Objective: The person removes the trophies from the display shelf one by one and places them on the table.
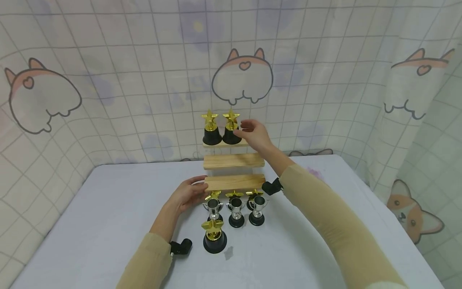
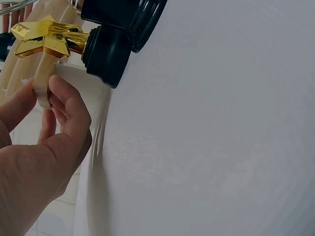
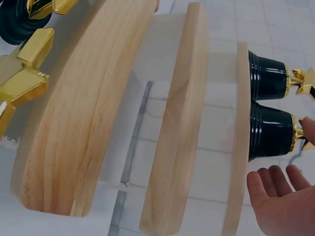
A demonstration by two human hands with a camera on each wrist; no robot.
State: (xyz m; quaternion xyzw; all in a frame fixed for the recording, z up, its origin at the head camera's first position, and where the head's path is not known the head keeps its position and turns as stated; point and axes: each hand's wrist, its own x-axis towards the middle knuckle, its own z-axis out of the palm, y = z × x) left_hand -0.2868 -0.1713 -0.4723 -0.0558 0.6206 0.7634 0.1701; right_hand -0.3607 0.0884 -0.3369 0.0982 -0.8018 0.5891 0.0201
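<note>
My left hand pinches the end of the lowest wooden step between thumb and fingers; the step's end shows between them in the left wrist view. At the top, my right hand is beside the right gold star trophy. Its thumb overlaps that trophy, while its bent fingers sit apart from the black base. Another star trophy stands upright to the left on the same top step.
Before the stand are silver cup trophies, with gold star trophies close behind them. One star trophy stands nearest me on the white table. A middle wooden step lies between the others. A tiled-pattern curtain hangs behind.
</note>
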